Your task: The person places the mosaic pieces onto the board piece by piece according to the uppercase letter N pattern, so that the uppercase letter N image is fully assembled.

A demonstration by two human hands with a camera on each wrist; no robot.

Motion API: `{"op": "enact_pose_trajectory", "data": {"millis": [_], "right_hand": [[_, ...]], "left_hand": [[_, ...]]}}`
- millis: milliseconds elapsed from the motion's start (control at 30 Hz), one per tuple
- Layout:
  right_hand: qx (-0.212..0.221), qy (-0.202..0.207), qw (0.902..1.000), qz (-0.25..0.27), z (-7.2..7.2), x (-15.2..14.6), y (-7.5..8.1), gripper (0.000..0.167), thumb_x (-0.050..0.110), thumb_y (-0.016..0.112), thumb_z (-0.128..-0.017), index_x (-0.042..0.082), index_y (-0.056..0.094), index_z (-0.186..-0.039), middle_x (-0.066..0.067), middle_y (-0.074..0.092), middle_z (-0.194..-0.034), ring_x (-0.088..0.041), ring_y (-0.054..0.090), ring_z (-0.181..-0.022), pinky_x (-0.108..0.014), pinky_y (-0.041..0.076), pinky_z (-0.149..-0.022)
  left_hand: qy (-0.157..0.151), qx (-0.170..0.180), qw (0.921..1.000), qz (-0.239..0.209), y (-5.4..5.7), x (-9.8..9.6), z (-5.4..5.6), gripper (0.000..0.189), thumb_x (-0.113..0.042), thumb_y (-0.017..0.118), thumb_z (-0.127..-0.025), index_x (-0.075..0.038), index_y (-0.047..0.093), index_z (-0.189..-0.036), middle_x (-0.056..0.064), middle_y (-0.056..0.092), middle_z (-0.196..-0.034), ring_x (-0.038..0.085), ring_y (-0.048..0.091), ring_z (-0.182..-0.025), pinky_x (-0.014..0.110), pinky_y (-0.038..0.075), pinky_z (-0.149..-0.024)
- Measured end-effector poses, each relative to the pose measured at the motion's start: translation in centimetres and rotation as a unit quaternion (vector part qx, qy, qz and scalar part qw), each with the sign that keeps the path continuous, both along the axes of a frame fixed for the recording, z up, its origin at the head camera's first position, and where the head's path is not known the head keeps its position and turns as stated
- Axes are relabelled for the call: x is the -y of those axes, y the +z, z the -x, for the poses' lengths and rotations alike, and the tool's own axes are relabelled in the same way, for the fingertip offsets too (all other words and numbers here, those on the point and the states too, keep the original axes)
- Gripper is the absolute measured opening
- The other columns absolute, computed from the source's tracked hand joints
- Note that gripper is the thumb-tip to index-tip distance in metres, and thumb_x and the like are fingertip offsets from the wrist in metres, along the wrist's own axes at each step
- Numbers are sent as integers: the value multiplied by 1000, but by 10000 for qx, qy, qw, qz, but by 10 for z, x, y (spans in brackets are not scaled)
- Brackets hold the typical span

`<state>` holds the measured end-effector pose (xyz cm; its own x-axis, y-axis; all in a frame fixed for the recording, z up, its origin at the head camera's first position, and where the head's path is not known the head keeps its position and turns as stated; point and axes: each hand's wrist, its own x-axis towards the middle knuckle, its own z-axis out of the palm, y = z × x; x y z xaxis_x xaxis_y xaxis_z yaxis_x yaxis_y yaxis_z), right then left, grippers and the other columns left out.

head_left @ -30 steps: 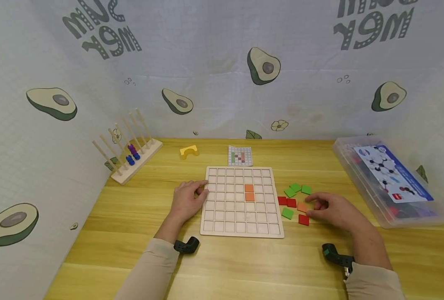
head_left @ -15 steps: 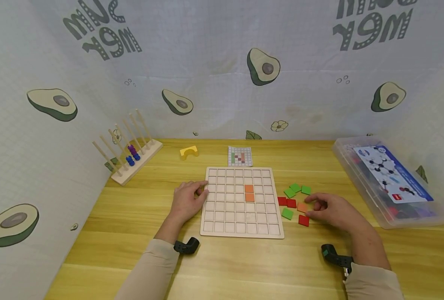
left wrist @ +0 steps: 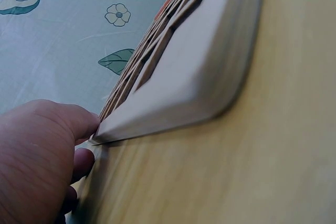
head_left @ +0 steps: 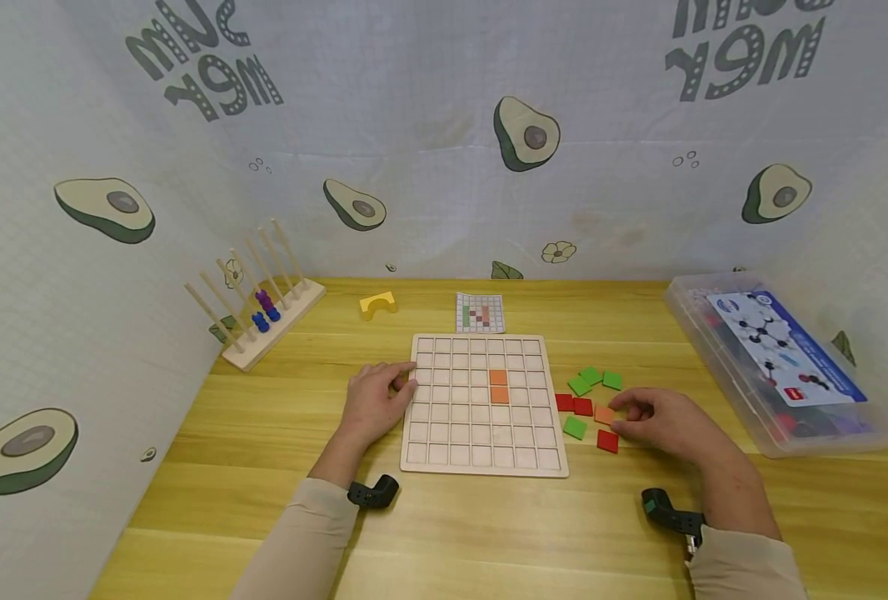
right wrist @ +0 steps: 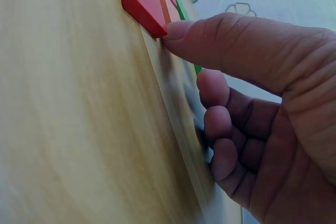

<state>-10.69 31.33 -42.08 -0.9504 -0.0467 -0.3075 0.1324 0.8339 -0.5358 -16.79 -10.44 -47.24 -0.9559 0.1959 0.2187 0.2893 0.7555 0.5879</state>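
Note:
A pale wooden grid board (head_left: 481,458) lies flat on the table, with two orange tiles (head_left: 499,386) in one column of its cells. My left hand (head_left: 374,402) rests on the table with thumb and index fingertips on the board's left edge; the left wrist view shows the thumb (left wrist: 79,121) right at that edge. To the right of the board, thumb and index finger of my right hand (head_left: 661,421) pinch a loose orange tile (head_left: 604,414) at its right side. Red tiles (head_left: 607,441) and green tiles (head_left: 575,427) lie around it. The right wrist view shows the other fingers curled.
A small pattern card (head_left: 480,312) lies behind the board, with a yellow arch block (head_left: 379,303) left of it. A wooden peg stand (head_left: 275,325) with beads is at the back left. At the right stands a clear plastic box (head_left: 774,358).

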Motion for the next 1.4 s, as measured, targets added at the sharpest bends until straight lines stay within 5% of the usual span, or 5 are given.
{"op": "enact_pose_trajectory", "data": {"millis": [433,800,1400], "right_hand": [[-59,11,9998,166,1,2,-5,33,23,73,-93,3,66,-118,-6,56,-90,-21,50,-78,-29,40,-63],[-137,103,9998,64,4,10,9,37,21,73,-92,3,65,-122,-7,57,-90,-21,51,-78,-28,43,-61],[-920,631,9932,328,7,51,23,26,19,75,-92,9,70,-115,-2,57,-81,-16,50,-71,-25,42,-58]], "left_hand": [[34,-22,10000,-5,-1,2,-1,31,-27,68,-97,-18,74,-125,-4,64,-81,18,51,-82,35,32,-79],[40,-20,10000,-1,1,2,0,31,-27,68,-97,-18,73,-126,-4,64,-81,17,50,-81,36,33,-80],[-12,-87,10000,43,-2,1,1,31,-27,68,-97,-18,74,-126,-5,65,-81,18,52,-83,37,35,-81]]}}
